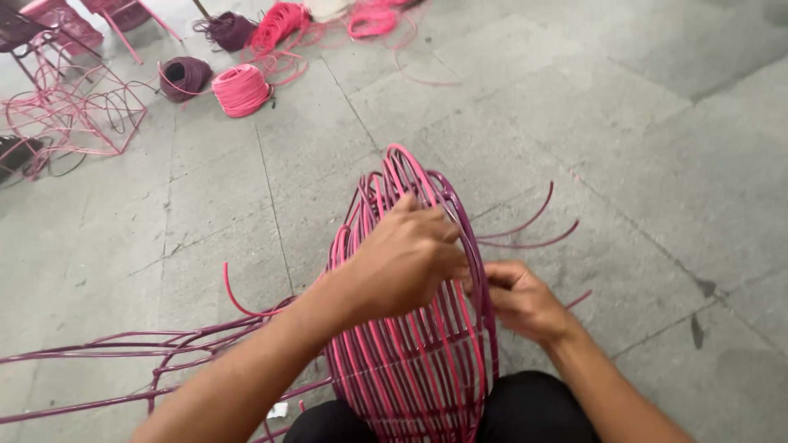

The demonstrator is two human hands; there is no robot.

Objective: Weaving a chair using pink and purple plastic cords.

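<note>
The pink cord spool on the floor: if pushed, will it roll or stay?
The pink cord spool looks round and lies on its side, so it would probably roll a little. Its loose cord trails away, likely dragging behind. It seems soft and light.

A grey concrete floor (624,107) fills the view, cut by thin joints and marked with darker stains at the right. Flat daylight falls evenly. At the top left stand pink wire frames (74,107), perhaps chair frames, partly cropped. Coils of pink cord (240,89) and dark purple cord (184,78) lie near them.
</note>
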